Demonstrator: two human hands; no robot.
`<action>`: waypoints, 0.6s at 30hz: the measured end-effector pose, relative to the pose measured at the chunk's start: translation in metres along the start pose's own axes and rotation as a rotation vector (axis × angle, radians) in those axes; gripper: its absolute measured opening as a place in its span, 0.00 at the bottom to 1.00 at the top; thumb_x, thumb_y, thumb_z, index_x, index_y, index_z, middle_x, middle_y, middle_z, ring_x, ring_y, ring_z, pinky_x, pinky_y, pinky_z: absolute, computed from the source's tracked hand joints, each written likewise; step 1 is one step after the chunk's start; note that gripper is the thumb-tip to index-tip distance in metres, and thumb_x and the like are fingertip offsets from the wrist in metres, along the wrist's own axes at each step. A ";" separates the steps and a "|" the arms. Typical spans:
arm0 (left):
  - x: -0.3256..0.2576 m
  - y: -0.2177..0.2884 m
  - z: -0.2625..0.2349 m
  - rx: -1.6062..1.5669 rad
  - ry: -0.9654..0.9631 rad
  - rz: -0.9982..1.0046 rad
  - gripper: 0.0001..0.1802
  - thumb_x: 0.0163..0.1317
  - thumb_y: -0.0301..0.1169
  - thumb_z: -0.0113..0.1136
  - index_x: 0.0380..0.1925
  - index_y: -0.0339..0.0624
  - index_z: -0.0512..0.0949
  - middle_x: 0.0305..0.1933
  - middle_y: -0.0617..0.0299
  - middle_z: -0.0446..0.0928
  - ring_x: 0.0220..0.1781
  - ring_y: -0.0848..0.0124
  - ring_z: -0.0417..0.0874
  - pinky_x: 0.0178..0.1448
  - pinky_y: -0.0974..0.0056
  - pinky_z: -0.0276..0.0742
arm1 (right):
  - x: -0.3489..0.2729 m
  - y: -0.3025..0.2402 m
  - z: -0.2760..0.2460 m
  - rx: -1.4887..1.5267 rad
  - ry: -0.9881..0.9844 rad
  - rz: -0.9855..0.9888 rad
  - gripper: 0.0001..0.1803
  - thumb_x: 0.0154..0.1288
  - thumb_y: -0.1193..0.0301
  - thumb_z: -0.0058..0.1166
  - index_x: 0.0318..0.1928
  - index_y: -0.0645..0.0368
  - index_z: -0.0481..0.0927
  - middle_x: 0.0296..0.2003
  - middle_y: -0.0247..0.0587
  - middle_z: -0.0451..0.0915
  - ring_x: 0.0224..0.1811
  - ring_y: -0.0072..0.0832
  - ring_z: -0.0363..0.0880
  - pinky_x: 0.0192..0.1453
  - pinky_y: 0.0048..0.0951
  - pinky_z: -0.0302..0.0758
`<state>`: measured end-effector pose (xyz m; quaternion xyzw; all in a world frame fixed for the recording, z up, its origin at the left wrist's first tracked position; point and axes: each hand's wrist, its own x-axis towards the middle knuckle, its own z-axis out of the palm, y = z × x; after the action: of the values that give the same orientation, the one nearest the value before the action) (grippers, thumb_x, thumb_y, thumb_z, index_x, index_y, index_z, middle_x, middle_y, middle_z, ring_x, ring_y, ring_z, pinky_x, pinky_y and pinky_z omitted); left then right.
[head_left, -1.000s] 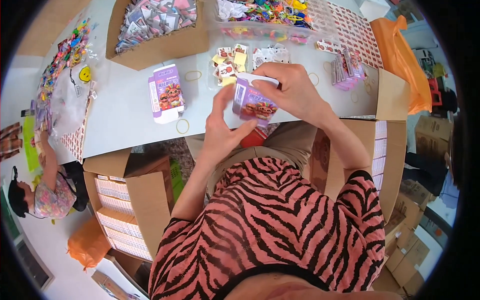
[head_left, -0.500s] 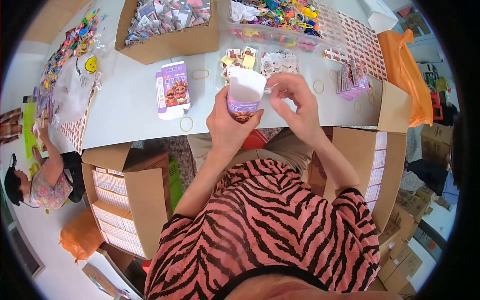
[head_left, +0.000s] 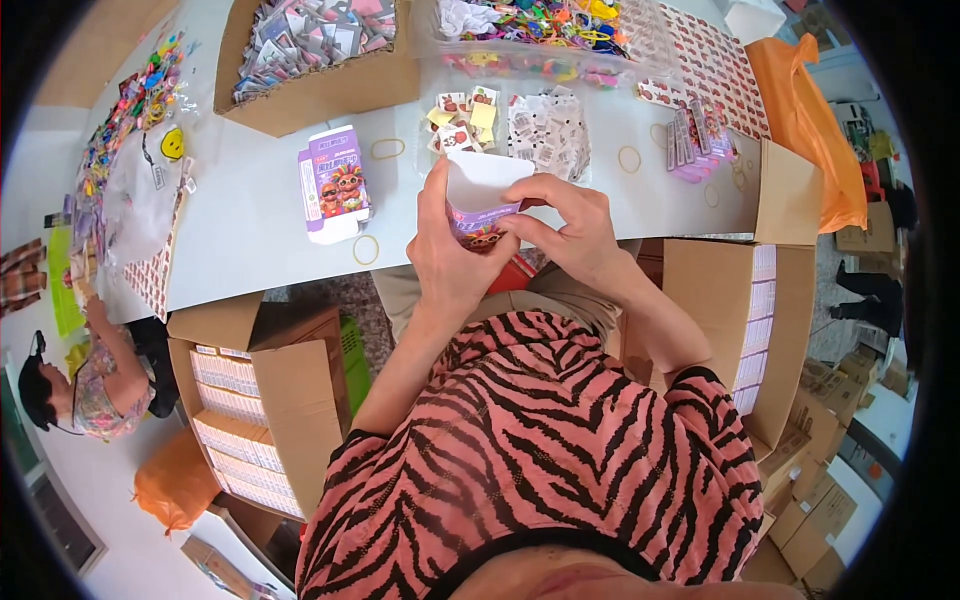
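A small purple cardboard box [head_left: 484,214] with cartoon figures on its front is held at the table's near edge, its top end open and its white inside showing. My left hand [head_left: 446,242] is wrapped round its left side, thumb across the front. On the right side, my right hand [head_left: 572,228] pinches the box wall, with the fingers by the rim and the thumb on the front. Another purple box [head_left: 336,188] lies on the table to the left. Just beyond my hands are small printed and yellow cards [head_left: 464,120] and a clear bag of small white packets [head_left: 549,134].
A carton of small packets [head_left: 318,95] and a clear bin of colourful trinkets [head_left: 545,60] stand at the back. Rubber bands [head_left: 629,159] and stacked purple packs [head_left: 697,145] lie right. Packed cartons [head_left: 300,385] flank my legs. A co-worker [head_left: 105,380] sits left.
My right hand has moved left and closed on the box's right side; before, it was held apart beside it. The box remains in my left hand. The view has shifted slightly.
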<state>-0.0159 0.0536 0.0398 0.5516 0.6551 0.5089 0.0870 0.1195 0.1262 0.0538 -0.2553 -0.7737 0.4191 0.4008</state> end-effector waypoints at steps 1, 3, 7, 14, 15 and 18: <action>0.001 -0.001 0.000 0.000 -0.001 0.000 0.48 0.39 0.31 0.74 0.60 0.34 0.58 0.57 0.46 0.67 0.52 0.59 0.77 0.51 0.60 0.76 | 0.002 -0.002 -0.002 -0.015 -0.030 -0.011 0.14 0.51 0.78 0.65 0.40 0.63 0.78 0.35 0.41 0.81 0.36 0.28 0.82 0.41 0.25 0.78; 0.003 -0.002 0.002 -0.005 0.130 0.127 0.46 0.37 0.31 0.74 0.58 0.34 0.61 0.50 0.47 0.71 0.44 0.57 0.80 0.41 0.62 0.80 | 0.007 -0.007 -0.005 -0.029 -0.061 -0.021 0.13 0.51 0.78 0.65 0.38 0.63 0.78 0.35 0.41 0.81 0.35 0.29 0.83 0.40 0.25 0.78; 0.001 -0.004 0.001 -0.005 0.144 0.115 0.46 0.36 0.30 0.74 0.58 0.35 0.62 0.49 0.48 0.71 0.43 0.56 0.80 0.40 0.62 0.80 | 0.015 -0.013 -0.007 -0.063 -0.113 -0.019 0.12 0.52 0.77 0.64 0.37 0.63 0.77 0.33 0.40 0.81 0.33 0.29 0.83 0.37 0.25 0.78; 0.001 -0.008 -0.003 0.002 0.124 0.180 0.39 0.35 0.31 0.74 0.49 0.39 0.63 0.44 0.49 0.70 0.37 0.57 0.79 0.32 0.60 0.78 | 0.023 -0.017 -0.011 -0.068 -0.236 -0.046 0.10 0.55 0.73 0.61 0.35 0.60 0.74 0.27 0.42 0.78 0.28 0.35 0.80 0.31 0.29 0.75; 0.002 -0.007 -0.004 0.022 0.118 0.186 0.38 0.35 0.31 0.74 0.47 0.39 0.63 0.43 0.50 0.70 0.35 0.57 0.79 0.31 0.60 0.78 | 0.024 -0.018 -0.011 -0.067 -0.238 -0.046 0.10 0.55 0.73 0.61 0.35 0.60 0.74 0.27 0.42 0.78 0.28 0.35 0.80 0.31 0.29 0.75; 0.001 -0.005 -0.007 0.061 0.074 0.112 0.36 0.34 0.31 0.74 0.44 0.40 0.63 0.43 0.49 0.69 0.32 0.57 0.80 0.30 0.61 0.78 | 0.024 -0.020 -0.011 -0.080 -0.295 -0.017 0.10 0.56 0.73 0.61 0.35 0.61 0.73 0.27 0.43 0.77 0.28 0.37 0.79 0.30 0.31 0.74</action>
<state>-0.0240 0.0508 0.0400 0.5704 0.6412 0.5130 0.0173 0.1146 0.1382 0.0847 -0.2001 -0.8424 0.4174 0.2758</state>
